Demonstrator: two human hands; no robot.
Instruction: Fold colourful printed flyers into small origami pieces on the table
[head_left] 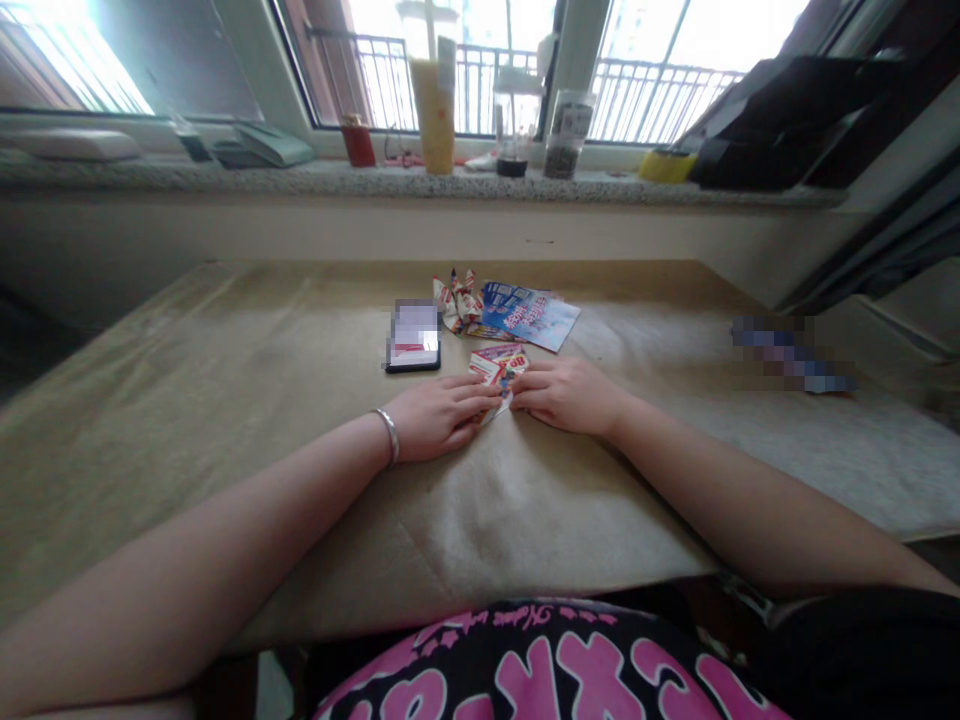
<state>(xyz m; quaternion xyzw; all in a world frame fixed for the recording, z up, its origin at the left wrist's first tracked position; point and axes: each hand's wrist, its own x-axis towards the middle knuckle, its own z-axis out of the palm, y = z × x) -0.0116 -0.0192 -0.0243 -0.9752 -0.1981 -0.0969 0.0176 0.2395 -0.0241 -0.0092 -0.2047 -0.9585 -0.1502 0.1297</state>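
A folded piece of printed paper [499,362], white with red, yellow and purple parts, lies on the table between my hands. My left hand [433,415], with a silver bangle at its wrist, has its fingers together on the paper's left side and holds it against the table. From the other side, my right hand [566,395] pinches the paper's right edge with bent fingers. The fingertips of both hands nearly meet over the paper and cover part of its lower half. Just beyond is a folded paper piece [457,302] with upright points.
A phone [414,335] lies beyond my left hand. Several blue printed sheets [534,315] lie fanned beyond the paper. A blurred item [791,355] is at the right. Cups and a yellow drink [436,115] stand on the windowsill [300,185] behind the covered table [247,400].
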